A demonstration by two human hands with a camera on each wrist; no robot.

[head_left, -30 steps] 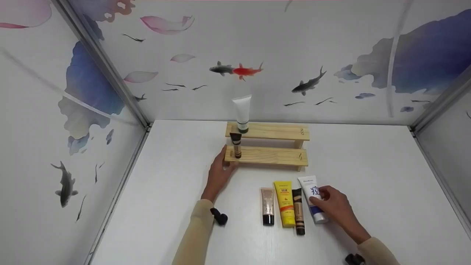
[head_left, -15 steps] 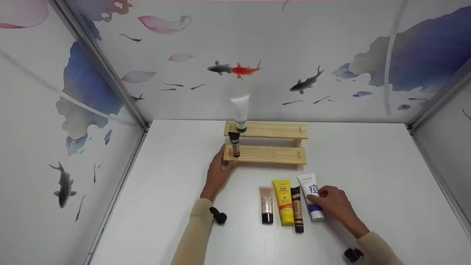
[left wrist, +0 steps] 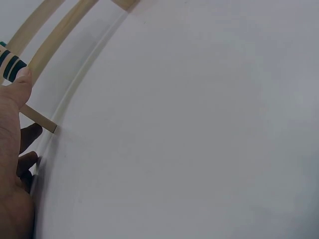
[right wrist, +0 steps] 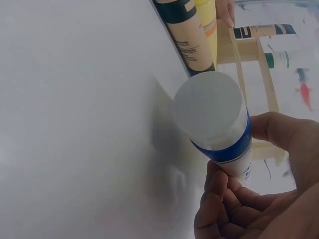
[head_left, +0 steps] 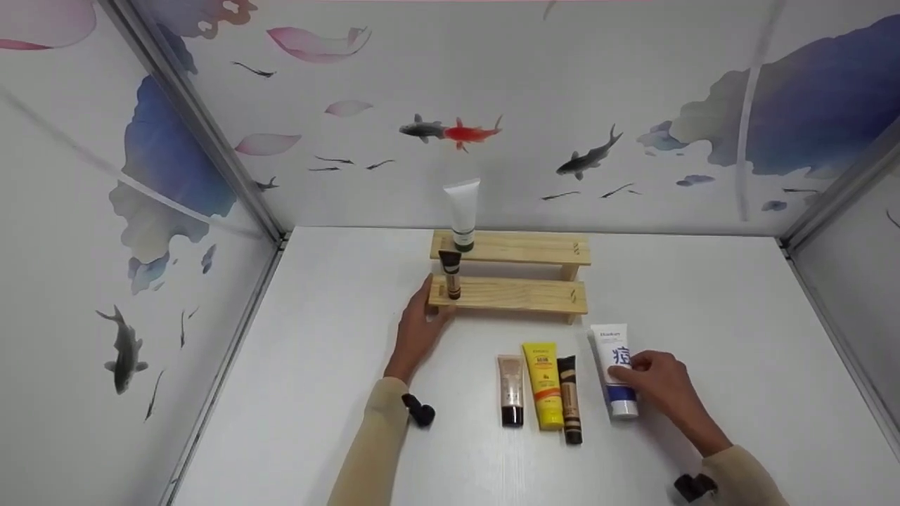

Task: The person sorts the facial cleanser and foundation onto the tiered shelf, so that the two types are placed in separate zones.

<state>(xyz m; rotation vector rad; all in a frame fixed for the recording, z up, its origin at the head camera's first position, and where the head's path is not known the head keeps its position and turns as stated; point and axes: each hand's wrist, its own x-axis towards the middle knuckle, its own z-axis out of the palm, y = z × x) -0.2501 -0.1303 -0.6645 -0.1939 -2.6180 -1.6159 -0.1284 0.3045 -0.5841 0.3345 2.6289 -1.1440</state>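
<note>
My right hand (head_left: 664, 383) pinches a white squeeze tube with a blue band (head_left: 619, 369), thumb on one side and fingers on the other. In the right wrist view the tube's white cap (right wrist: 209, 109) faces the camera. At the left end of the two-tier wooden display rack (head_left: 517, 295), my left hand (head_left: 418, 337) grips the lower tier. The left wrist view shows its thumb (left wrist: 21, 84) on top and fingers lower down. A small black-and-beige tube (head_left: 452, 275) stands on that tier, and a white tube with a green cap (head_left: 463, 214) stands on the upper one.
On the white table (head_left: 316, 436), a beige tube with a black cap (head_left: 512, 390), a yellow tube (head_left: 543, 386) and a long black-and-beige tube (head_left: 571, 399) lie side by side in front of the rack. A printed wall panel (head_left: 365, 197) stands behind.
My right hand has carried the white-and-blue tube to the right, away from the long black-and-beige tube, and it now points straighter. My left hand stays on the rack.
</note>
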